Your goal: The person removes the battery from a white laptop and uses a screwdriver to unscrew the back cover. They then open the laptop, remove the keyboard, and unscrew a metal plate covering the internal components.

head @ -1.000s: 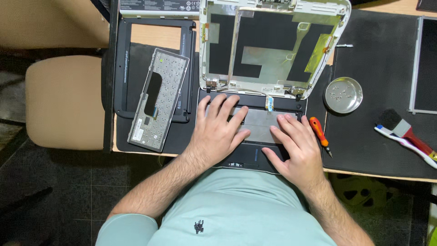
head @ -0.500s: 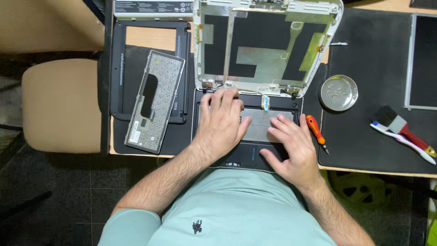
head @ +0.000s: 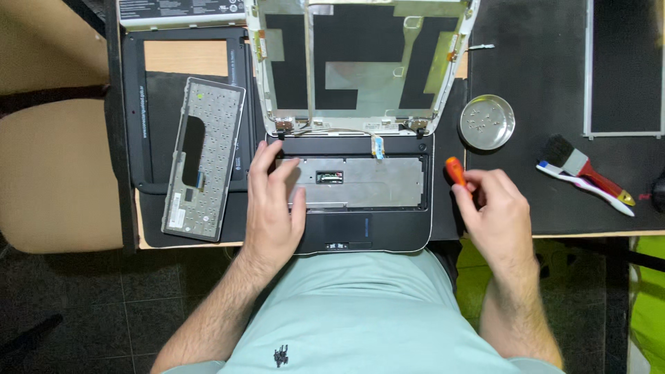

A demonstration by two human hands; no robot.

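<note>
A black laptop base [head: 388, 228] lies in front of me with its keyboard removed, baring a silver metal plate [head: 374, 181]. Its stripped lid [head: 360, 76] lies open flat behind it. My left hand [head: 272, 201] rests flat on the left side of the base, fingers spread over the plate's edge. My right hand [head: 495, 211] is off the base to the right, its fingers closing round an orange-handled screwdriver [head: 457, 173] on the black mat. The removed keyboard [head: 204, 159] lies face down to the left.
A round metal dish [head: 487, 122] sits right of the lid. A brush with a red handle [head: 585, 173] and a white and blue tool [head: 589, 188] lie further right. A screen panel [head: 623, 69] is at top right, a black bezel frame [head: 138, 111] and a beige chair [head: 55, 173] at left.
My right hand left the laptop base and moved right to the orange screwdriver. My left hand stayed on the left of the base. The view shifted closer.
</note>
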